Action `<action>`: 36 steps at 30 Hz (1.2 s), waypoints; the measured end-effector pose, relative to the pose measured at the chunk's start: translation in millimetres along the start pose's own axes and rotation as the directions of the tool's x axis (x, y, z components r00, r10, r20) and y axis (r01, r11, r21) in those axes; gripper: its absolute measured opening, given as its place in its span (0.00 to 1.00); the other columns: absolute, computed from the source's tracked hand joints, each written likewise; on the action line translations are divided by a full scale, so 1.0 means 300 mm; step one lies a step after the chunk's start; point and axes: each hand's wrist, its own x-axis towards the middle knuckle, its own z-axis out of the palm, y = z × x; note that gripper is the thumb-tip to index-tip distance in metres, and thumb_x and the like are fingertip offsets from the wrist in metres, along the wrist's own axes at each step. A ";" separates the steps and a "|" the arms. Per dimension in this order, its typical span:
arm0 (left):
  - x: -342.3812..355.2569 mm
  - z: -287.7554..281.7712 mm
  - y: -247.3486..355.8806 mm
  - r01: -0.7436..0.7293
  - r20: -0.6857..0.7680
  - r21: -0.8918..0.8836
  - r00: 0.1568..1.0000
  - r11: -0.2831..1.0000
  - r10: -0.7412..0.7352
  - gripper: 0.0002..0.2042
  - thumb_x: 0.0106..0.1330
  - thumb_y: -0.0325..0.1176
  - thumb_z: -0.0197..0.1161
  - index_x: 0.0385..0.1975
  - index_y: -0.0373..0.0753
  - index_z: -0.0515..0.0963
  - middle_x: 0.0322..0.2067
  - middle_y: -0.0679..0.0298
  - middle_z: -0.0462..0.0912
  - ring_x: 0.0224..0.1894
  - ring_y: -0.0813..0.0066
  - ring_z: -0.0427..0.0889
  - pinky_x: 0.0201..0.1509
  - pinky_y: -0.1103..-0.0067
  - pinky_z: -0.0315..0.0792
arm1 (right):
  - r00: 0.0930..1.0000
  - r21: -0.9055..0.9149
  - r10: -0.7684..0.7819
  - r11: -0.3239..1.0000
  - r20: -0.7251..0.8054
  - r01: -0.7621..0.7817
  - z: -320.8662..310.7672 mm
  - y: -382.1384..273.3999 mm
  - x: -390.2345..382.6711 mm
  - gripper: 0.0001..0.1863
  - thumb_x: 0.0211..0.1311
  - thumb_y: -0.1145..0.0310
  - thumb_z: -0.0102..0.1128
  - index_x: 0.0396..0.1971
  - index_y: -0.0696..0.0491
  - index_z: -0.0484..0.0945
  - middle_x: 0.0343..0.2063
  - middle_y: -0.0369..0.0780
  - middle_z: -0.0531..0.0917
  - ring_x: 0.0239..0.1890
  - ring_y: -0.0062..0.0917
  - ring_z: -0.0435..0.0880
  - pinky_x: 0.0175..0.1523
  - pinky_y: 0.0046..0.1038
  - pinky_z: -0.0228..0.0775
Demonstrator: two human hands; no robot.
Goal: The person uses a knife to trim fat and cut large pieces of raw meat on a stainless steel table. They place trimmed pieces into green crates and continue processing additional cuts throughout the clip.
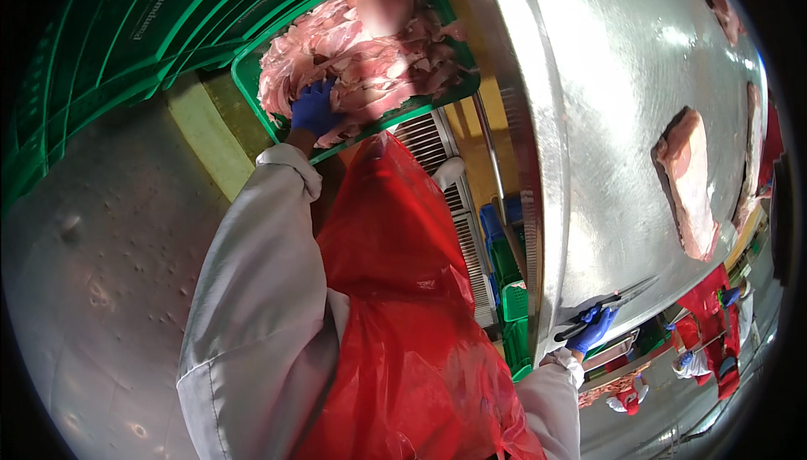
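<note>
My left hand (314, 108), in a blue glove, reaches down into a green crate (244, 82) heaped with pink meat trimmings (361, 61). Its fingers are spread over the meat at the near left of the heap, and their tips are partly hidden there. Far to the right, my right hand (595, 331), also gloved in blue, is closed around the dark handle of a knife (630, 290). The blade lies low over the edge of a steel table (605, 166), pointing away from me. A long cut of meat (691, 183) rests farther up that table.
Tall green crates (126, 65) stand at the left, beside a grey metal surface (109, 250). A floor grate (471, 250) and more green crates (515, 302) are below the table's side. Co-workers in red aprons (710, 325) stand at far right.
</note>
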 end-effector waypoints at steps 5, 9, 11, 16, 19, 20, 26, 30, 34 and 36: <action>0.181 -0.161 0.185 -0.104 0.085 0.103 0.992 0.989 0.095 0.24 0.59 0.49 0.64 0.51 0.41 0.75 0.46 0.52 0.81 0.44 0.51 0.83 0.49 0.62 0.78 | 1.000 0.051 0.007 0.999 -0.028 -0.006 -0.005 0.030 -0.070 0.27 0.74 0.65 0.49 0.71 0.49 0.63 0.20 0.30 0.67 0.17 0.12 0.62 0.22 0.17 0.55; 0.411 -0.110 0.541 -0.337 -0.517 -0.348 0.847 0.875 0.121 0.20 0.52 0.40 0.68 0.44 0.39 0.76 0.42 0.51 0.82 0.43 0.48 0.82 0.48 0.61 0.78 | 0.996 0.060 -0.043 0.997 0.074 0.039 -0.022 0.027 -0.003 0.28 0.74 0.66 0.48 0.72 0.49 0.61 0.20 0.31 0.68 0.16 0.12 0.63 0.21 0.17 0.57; 0.558 -0.043 0.716 -0.341 -0.500 -0.614 0.866 0.712 -0.016 0.24 0.52 0.38 0.69 0.49 0.38 0.74 0.47 0.47 0.82 0.48 0.43 0.81 0.54 0.61 0.76 | 0.999 0.087 -0.018 0.996 0.029 0.016 -0.061 0.084 -0.032 0.28 0.74 0.66 0.48 0.72 0.49 0.61 0.19 0.31 0.68 0.16 0.12 0.64 0.21 0.18 0.58; 0.737 0.226 0.718 -0.164 -0.277 -0.669 0.960 0.725 -0.038 0.22 0.58 0.38 0.65 0.51 0.35 0.74 0.50 0.42 0.80 0.56 0.42 0.78 0.58 0.60 0.74 | 0.998 0.095 -0.042 0.994 -0.036 0.045 -0.083 0.096 0.059 0.27 0.74 0.67 0.46 0.72 0.49 0.60 0.22 0.34 0.73 0.16 0.15 0.66 0.21 0.19 0.60; 0.612 0.083 0.663 -0.176 -0.135 -0.659 0.984 0.732 0.115 0.18 0.61 0.37 0.61 0.47 0.32 0.76 0.47 0.41 0.81 0.53 0.41 0.80 0.56 0.61 0.75 | 0.994 0.121 -0.065 0.991 0.087 0.054 -0.085 0.099 -0.006 0.27 0.75 0.67 0.46 0.72 0.49 0.61 0.21 0.34 0.73 0.16 0.15 0.66 0.20 0.19 0.61; 0.572 0.063 0.604 -0.221 -0.160 -0.616 0.975 0.756 0.155 0.16 0.63 0.36 0.59 0.45 0.31 0.77 0.46 0.41 0.82 0.52 0.41 0.80 0.55 0.61 0.76 | 0.996 0.087 -0.070 0.994 0.054 0.065 -0.068 0.081 0.012 0.26 0.75 0.66 0.46 0.71 0.48 0.61 0.19 0.33 0.71 0.15 0.14 0.66 0.20 0.19 0.61; 0.324 -0.016 0.183 -0.269 -0.410 -0.649 0.911 0.711 -0.031 0.23 0.59 0.40 0.65 0.51 0.32 0.74 0.47 0.47 0.81 0.48 0.50 0.82 0.52 0.66 0.76 | 0.996 0.155 -0.057 0.987 0.062 0.047 -0.072 0.085 -0.003 0.26 0.74 0.67 0.48 0.71 0.48 0.61 0.19 0.33 0.71 0.15 0.14 0.66 0.20 0.18 0.61; 0.031 -0.108 0.187 0.101 -0.402 -0.101 0.906 0.990 -0.133 0.44 0.53 0.55 0.70 0.67 0.39 0.62 0.67 0.42 0.61 0.68 0.42 0.63 0.65 0.49 0.63 | 0.993 0.144 -0.068 0.988 0.098 0.053 -0.044 0.062 -0.037 0.26 0.74 0.65 0.49 0.69 0.49 0.61 0.20 0.33 0.72 0.15 0.14 0.66 0.20 0.19 0.61; -0.039 0.053 0.196 0.111 -0.240 0.083 0.967 0.990 -0.088 0.47 0.55 0.56 0.68 0.74 0.49 0.55 0.72 0.41 0.52 0.72 0.34 0.54 0.65 0.35 0.52 | 0.999 0.133 -0.046 0.990 -0.003 0.046 -0.033 0.062 -0.051 0.27 0.75 0.66 0.48 0.72 0.49 0.59 0.20 0.32 0.70 0.17 0.13 0.66 0.21 0.17 0.60; 0.073 0.150 0.130 0.022 -0.351 0.081 0.937 0.996 0.007 0.49 0.52 0.54 0.69 0.74 0.49 0.54 0.72 0.41 0.52 0.71 0.34 0.55 0.67 0.38 0.52 | 0.998 0.085 -0.059 0.995 0.018 0.057 -0.025 0.036 -0.050 0.27 0.75 0.66 0.48 0.72 0.48 0.60 0.20 0.31 0.70 0.17 0.12 0.65 0.21 0.16 0.57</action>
